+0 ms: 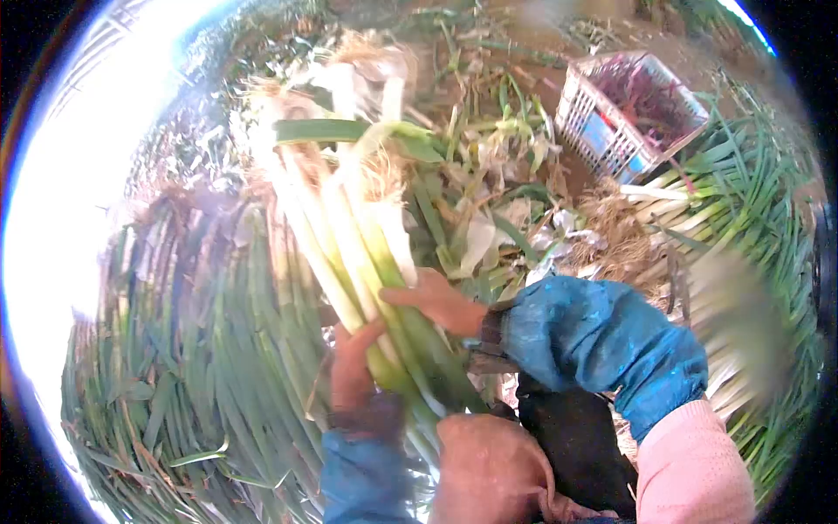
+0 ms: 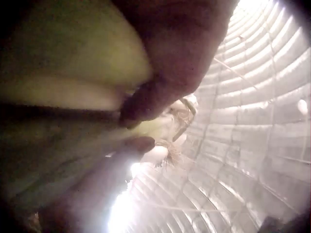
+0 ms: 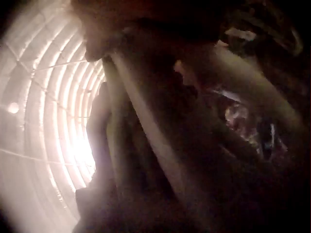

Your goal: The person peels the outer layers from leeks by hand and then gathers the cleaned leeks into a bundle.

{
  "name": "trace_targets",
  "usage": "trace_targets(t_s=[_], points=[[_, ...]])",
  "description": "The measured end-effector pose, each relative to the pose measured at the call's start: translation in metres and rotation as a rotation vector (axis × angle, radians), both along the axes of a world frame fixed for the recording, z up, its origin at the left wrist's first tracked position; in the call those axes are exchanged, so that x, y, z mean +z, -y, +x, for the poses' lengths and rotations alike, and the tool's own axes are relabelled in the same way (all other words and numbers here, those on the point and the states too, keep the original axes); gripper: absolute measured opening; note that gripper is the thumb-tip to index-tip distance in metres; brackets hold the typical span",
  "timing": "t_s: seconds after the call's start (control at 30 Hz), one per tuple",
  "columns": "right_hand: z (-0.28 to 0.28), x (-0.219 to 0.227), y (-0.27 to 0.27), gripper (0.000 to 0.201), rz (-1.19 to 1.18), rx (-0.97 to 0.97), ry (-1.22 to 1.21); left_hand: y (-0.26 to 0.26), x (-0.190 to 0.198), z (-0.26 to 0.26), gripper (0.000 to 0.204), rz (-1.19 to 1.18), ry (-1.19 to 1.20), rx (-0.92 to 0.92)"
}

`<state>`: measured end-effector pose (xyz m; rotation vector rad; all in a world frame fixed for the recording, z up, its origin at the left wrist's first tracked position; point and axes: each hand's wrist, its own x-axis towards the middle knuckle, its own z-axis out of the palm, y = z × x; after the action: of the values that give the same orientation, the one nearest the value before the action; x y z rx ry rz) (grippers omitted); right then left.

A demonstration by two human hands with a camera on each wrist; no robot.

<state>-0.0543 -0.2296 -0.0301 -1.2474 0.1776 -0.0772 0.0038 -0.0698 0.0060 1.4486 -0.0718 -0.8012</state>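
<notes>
In the head view, a bunch of leeks [image 1: 353, 236] with white stems and shaggy roots slants up in front of me. My left hand [image 1: 353, 371] grips it low on the left, thumb across the stalks. From the other side my right hand [image 1: 436, 304] wraps the same bunch, its thumb over the stems. A green leaf [image 1: 323, 131] lies across the stems near the roots. The left wrist view shows dark fingers [image 2: 170, 63] around pale green stalks [image 2: 63, 92]. Stalks [image 3: 146, 126] also run past the hand in the dim right wrist view.
Rows of leeks [image 1: 209, 323] cover the ground at left. A white plastic crate [image 1: 602, 118] with reddish stuff inside stands at upper right, beside another leek pile [image 1: 751, 192]. Loose leaf scraps [image 1: 489, 201] litter the ground ahead. A blurred pale shape [image 1: 738, 323] overlaps the right-hand pile.
</notes>
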Motion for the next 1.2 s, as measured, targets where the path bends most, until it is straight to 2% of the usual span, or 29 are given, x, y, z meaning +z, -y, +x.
trace_targets(t_s=[0.03, 0.07, 0.1, 0.17, 0.23, 0.27, 0.3, 0.37, 0.4, 0.43, 0.47, 0.5, 0.6, 0.67, 0.73, 0.8, 0.9, 0.93, 1.0, 1.07, 1.13, 1.2], points=[[0.002, 0.027, -0.009, 0.038, 0.089, -0.094, 0.031, 0.002, 0.031, -0.004, 0.042, -0.021, 0.056, 0.046], [-0.001, 0.061, -0.017, 0.035, 0.183, -0.181, 0.066, 0.017, 0.082, -0.020, 0.040, -0.145, -0.029, 0.078], [-0.001, 0.087, -0.026, 0.032, 0.281, -0.267, 0.100, 0.013, 0.099, -0.017, 0.041, -0.066, 0.029, 0.043], [0.002, 0.115, -0.037, 0.035, 0.394, -0.246, 0.065, -0.004, 0.136, -0.001, 0.044, 0.096, 0.152, -0.022], [-0.011, 0.161, -0.051, 0.038, 0.593, -0.225, 0.106, -0.017, 0.174, -0.003, 0.035, 0.067, 0.205, -0.111], [-0.007, 0.162, -0.060, 0.049, 0.764, -0.120, 0.144, -0.025, 0.194, -0.009, 0.033, 0.049, 0.200, -0.126], [-0.011, 0.171, -0.068, 0.051, 0.785, -0.163, 0.118, -0.031, 0.210, -0.016, 0.031, 0.030, 0.197, -0.141], [-0.029, 0.188, -0.085, 0.053, 0.830, -0.212, 0.090, -0.055, 0.223, -0.018, 0.025, 0.077, 0.592, -0.347], [-0.041, 0.197, -0.093, 0.051, 0.852, -0.217, 0.093, -0.075, 0.216, 0.002, 0.024, 0.117, 0.835, -0.499], [-0.054, 0.208, -0.101, 0.049, 0.875, -0.222, 0.095, -0.080, 0.222, -0.002, 0.024, 0.173, 0.875, -0.586], [-0.073, 0.218, -0.105, 0.037, 0.864, -0.200, 0.109, -0.084, 0.228, -0.007, 0.024, 0.226, 0.917, -0.673], [-0.093, 0.226, -0.107, 0.034, 0.853, -0.175, 0.098, -0.079, 0.248, -0.030, 0.025, 0.290, 0.759, -0.695], [-0.153, 0.238, -0.112, 0.037, 0.831, -0.081, 0.011, -0.080, 0.250, -0.069, 0.028, 0.505, 0.264, -0.618], [-0.191, 0.225, -0.118, 0.038, 0.856, -0.116, -0.097, -0.104, 0.213, -0.085, 0.028, 0.497, 0.268, -0.654], [-0.222, 0.209, -0.118, 0.038, 0.834, -0.188, -0.141, -0.104, 0.188, -0.113, 0.026, 0.362, 0.265, -0.656], [-0.240, 0.187, -0.110, 0.038, 0.746, -0.276, -0.119, -0.068, 0.192, -0.174, 0.025, 0.256, -0.062, -0.472], [-0.236, 0.115, -0.083, 0.036, 0.817, -0.343, -0.065, -0.053, 0.169, -0.194, 0.027, 0.193, -0.018, -0.452], [-0.233, 0.088, -0.066, 0.035, 0.675, -0.396, -0.044, -0.049, 0.177, -0.202, 0.035, 0.302, 0.001, -0.405], [-0.235, 0.077, -0.019, 0.033, 0.259, -0.480, -0.008, -0.066, 0.142, -0.198, 0.025, 0.272, 0.287, -0.476], [-0.240, 0.058, 0.036, 0.044, -0.131, -0.441, 0.087, -0.073, 0.118, -0.187, 0.021, 0.276, 0.370, -0.547], [-0.228, 0.020, 0.085, 0.053, -0.442, -0.474, 0.114, -0.073, 0.110, -0.177, 0.020, 0.323, 0.288, -0.602], [-0.211, 0.003, 0.126, 0.043, -0.838, -0.678, 0.009, -0.072, 0.111, -0.175, 0.019, 0.376, 0.325, -0.631]])
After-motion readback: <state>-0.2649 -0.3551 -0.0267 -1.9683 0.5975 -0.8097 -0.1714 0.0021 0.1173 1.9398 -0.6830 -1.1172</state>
